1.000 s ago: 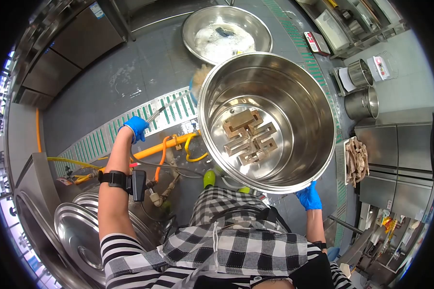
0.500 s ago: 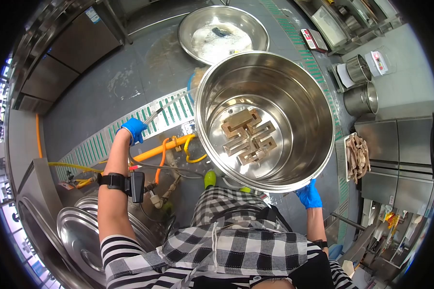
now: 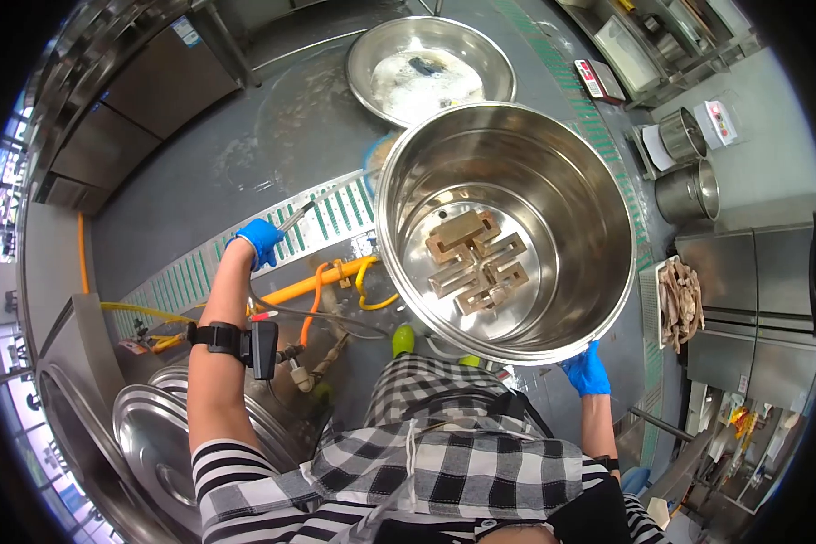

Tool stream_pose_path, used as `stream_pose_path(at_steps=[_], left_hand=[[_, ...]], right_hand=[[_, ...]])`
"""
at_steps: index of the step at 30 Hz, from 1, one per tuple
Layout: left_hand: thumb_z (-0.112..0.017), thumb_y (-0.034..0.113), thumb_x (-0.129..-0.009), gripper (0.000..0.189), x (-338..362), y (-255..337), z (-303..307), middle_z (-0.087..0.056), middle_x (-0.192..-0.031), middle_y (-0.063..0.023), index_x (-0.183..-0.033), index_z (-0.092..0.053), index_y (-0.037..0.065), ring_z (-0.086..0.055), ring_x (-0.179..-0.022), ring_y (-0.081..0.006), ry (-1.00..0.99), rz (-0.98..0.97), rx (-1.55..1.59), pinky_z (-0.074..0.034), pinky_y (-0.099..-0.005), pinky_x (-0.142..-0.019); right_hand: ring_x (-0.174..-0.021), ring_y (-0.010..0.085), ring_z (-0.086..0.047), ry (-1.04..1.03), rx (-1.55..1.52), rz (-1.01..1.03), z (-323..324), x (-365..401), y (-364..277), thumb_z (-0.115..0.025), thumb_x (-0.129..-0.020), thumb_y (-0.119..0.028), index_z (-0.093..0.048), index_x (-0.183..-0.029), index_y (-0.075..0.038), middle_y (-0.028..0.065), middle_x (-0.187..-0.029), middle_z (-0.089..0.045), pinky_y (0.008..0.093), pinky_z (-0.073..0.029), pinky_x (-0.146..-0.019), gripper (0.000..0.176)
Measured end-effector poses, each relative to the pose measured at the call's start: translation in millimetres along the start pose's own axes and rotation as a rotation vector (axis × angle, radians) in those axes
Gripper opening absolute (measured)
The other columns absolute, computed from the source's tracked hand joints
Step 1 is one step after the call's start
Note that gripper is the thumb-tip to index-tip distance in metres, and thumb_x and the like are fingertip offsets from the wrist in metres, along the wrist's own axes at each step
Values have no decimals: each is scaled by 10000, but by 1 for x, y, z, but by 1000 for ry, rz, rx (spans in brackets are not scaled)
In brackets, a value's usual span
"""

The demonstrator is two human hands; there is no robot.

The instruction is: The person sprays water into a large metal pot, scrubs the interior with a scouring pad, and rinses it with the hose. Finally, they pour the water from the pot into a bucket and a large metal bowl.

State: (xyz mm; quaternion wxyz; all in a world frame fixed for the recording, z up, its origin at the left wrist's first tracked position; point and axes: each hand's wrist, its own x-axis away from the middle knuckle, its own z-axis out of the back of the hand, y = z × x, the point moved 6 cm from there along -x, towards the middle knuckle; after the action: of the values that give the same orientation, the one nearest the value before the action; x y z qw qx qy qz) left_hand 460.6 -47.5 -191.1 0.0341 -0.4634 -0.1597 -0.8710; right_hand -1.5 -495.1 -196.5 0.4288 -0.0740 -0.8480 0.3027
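Observation:
My left hand, in a blue glove, is closed around a metal spray gun left of a large steel pot. A pale streak of water runs from its nozzle toward the pot's outer side. In its blue glove, my right hand grips the near right edge of the steel pot; its fingers are partly hidden by the pot. The pot leans with its mouth facing me. At its bottom shows a brownish, cross-shaped metal piece of square bars.
Beyond the pot sits a wide steel basin with white suds. A slotted floor drain crosses the wet floor. Yellow pipe, hoses and round steel lids lie left of my feet. A white basket of brown pieces stands right.
The whole scene shifts slightly right and down in view. Both hands keep their holds, and the pot stays leaning in much the same position.

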Motion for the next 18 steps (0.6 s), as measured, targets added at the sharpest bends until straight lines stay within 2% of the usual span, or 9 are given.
stream_pose_path(at_steps=[2,3,6,8,10,12,14,16,18], left_hand=[[-481,243,-734,268,0,4,1,-515,-510,-98,-817,-560,0,-490,-402,-174,-4,-61,-126,-387,-302,-380],[-442,263,-770,326,7,9,2,-568,-579,-158,-759,-556,-42,-559,-454,-237,1,-105,-176,-431,-348,-401],[-439,256,-773,315,24,6,13,-561,-594,-171,-789,-558,-35,-569,-504,-240,23,-165,-160,-432,-347,-415],[-452,211,-769,283,42,3,27,-549,-612,-135,-880,-545,-32,-547,-510,-190,79,-387,-155,-419,-313,-403],[-451,167,-767,282,111,16,40,-525,-637,-78,-967,-519,-20,-494,-498,-125,75,-198,276,-395,-264,-384],[-444,126,-767,310,161,34,54,-511,-640,-37,-1044,-480,-9,-447,-474,-83,82,-165,277,-370,-227,-366],[-422,107,-775,315,203,52,65,-516,-642,-44,-1066,-469,-5,-461,-491,-88,76,-193,238,-380,-233,-376],[-426,96,-781,319,227,63,74,-450,-527,-9,-1086,-456,6,-399,-360,-65,116,-255,210,-344,-198,-330],[-424,87,-783,315,251,82,82,-446,-506,-1,-1088,-458,14,-400,-353,-56,87,-420,111,-345,-195,-330]], right_hand=[[-1079,238,-368,5,-16,-11,3,0,1,-345,-824,-377,-295,-1195,-67,69,-1209,-354,386,-320,-888,486],[-1082,237,-365,22,-26,-31,7,-1,1,-348,-826,-368,-295,-1196,-71,69,-1213,-350,392,-319,-888,477],[-1081,243,-367,-19,-7,-14,12,-2,2,-355,-826,-356,-294,-1196,-67,71,-1209,-355,404,-318,-889,473],[-1077,246,-372,1,-5,1,9,-1,1,-361,-826,-348,-296,-1194,-63,75,-1204,-360,407,-320,-888,470],[-1069,250,-383,19,-24,-17,-3,3,0,-375,-826,-328,-301,-1189,-50,87,-1197,-368,411,-327,-884,462],[-1061,240,-394,17,-9,-3,-3,3,0,-389,-823,-313,-321,-1176,-44,91,-1184,-384,396,-341,-876,448],[-987,202,-454,48,-58,-5,13,-4,4,-428,-810,-291,-388,-1120,-37,79,-1100,-462,330,-386,-838,403],[-936,182,-479,69,-76,23,12,-3,3,-453,-802,-265,-422,-1077,-38,65,-1046,-494,309,-404,-813,358],[-849,147,-501,87,-137,20,15,-5,4,-475,-796,-235,-464,-1012,-44,39,-964,-526,274,-423,-762,288]])
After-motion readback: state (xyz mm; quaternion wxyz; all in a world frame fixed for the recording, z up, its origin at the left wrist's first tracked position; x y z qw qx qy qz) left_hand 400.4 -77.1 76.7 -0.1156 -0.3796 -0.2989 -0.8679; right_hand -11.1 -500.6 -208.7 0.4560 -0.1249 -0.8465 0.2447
